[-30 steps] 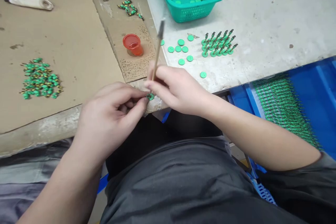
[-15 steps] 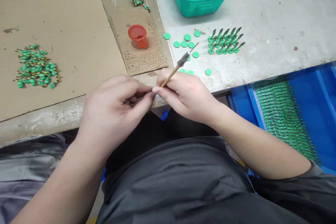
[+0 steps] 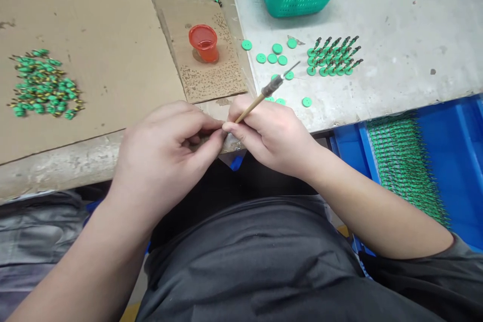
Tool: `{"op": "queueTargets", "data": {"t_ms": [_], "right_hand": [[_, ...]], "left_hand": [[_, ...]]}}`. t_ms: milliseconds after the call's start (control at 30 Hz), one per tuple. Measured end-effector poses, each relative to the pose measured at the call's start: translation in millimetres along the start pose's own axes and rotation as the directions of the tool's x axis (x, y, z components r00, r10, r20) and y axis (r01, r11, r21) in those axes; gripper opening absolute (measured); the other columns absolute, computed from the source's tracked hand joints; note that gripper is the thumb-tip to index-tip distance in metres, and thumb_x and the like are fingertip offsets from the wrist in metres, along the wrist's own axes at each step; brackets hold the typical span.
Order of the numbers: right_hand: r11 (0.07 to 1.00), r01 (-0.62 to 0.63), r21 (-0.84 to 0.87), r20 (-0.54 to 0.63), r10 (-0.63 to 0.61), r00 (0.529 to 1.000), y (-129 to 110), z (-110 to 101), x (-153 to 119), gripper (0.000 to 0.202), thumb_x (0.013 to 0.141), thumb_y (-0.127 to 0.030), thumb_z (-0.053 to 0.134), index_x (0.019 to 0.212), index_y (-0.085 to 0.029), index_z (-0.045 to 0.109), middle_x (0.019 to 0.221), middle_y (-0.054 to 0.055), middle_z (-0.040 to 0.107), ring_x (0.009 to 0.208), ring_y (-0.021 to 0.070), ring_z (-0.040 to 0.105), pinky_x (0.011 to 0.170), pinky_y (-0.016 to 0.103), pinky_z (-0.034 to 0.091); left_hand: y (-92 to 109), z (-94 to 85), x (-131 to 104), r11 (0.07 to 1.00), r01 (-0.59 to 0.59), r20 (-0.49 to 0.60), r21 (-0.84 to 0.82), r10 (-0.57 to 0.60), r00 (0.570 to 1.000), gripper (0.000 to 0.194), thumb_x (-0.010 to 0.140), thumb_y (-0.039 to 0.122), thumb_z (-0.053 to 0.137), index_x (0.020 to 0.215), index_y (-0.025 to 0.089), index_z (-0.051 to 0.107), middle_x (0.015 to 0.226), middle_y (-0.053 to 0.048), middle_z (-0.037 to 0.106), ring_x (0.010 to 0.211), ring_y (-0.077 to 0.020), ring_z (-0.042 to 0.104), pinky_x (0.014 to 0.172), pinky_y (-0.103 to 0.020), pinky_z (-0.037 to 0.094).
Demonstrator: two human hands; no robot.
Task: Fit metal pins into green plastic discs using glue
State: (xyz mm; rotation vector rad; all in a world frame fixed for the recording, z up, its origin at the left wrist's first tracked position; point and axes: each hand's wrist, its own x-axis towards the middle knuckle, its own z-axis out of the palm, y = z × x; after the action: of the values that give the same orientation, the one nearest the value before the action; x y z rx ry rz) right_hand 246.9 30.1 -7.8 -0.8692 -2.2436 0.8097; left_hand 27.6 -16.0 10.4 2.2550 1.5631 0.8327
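The right hand (image 3: 271, 136) clamps a thin tool (image 3: 260, 98); left hand's (image 3: 169, 146) fingertips are together, hiding their content. Red cup (image 3: 204, 43) stands near.

This is a workshop: a worn, stained bench (image 3: 392, 45) carries a red cup (image 3: 204, 43) of liquid on speckled cardboard (image 3: 213, 80). Left of the cup lies a heap of small green-and-black parts (image 3: 47, 85); right of it, loose green discs (image 3: 277, 49) and rows of assembled pieces (image 3: 334, 58); farther right, a blue crate (image 3: 458, 161) packed with more.
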Motion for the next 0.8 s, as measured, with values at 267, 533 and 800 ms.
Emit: {"op": "queueTargets", "data": {"t_ms": [267,533,800], "right_hand": [[0.997,0.051,0.06,-0.03,-0.05,0.998,0,1,3,0.025,0.12,-0.04,0.052,0.114,-0.025,0.071,0.105,0.007,0.079,0.094,0.0244,0.075,0.093,0.039,0.06],[0.997,0.0,0.08,-0.03,0.002,1.0,-2,4,9,0.025,0.119,-0.032,0.055,0.098,-0.024,0.065,0.103,0.005,0.078,0.094,0.021,0.075,0.09,0.036,0.06],[0.938,-0.012,0.345,-0.367,0.147,0.919,-17,-10,-7,0.018,0.118,-0.031,0.064,0.101,-0.024,0.063,0.088,-0.004,0.069,0.072,0.0103,0.071,0.072,0.026,0.058]], "left_hand": [[-2,1.2,0,1.0,-0.011,0.008,-0.011,0.011,1.0,0.015,0.106,0.024,0.071,0.091,0.026,0.071,0.086,0.005,0.07,0.079,-0.0141,0.065,0.071,-0.031,0.046],[0,-0.9,2,0.998,-0.025,0.015,-0.053,0.026,1.0,0.012,0.106,0.02,0.071,0.096,0.025,0.074,0.09,0.005,0.073,0.083,-0.0117,0.069,0.076,-0.026,0.049],[2,-5.5,-3,0.984,0.152,0.052,-0.094,-0.148,0.988,0.014,0.104,0.029,0.071,0.113,0.028,0.082,0.096,0.002,0.078,0.08,-0.0138,0.068,0.072,-0.028,0.053]]}}
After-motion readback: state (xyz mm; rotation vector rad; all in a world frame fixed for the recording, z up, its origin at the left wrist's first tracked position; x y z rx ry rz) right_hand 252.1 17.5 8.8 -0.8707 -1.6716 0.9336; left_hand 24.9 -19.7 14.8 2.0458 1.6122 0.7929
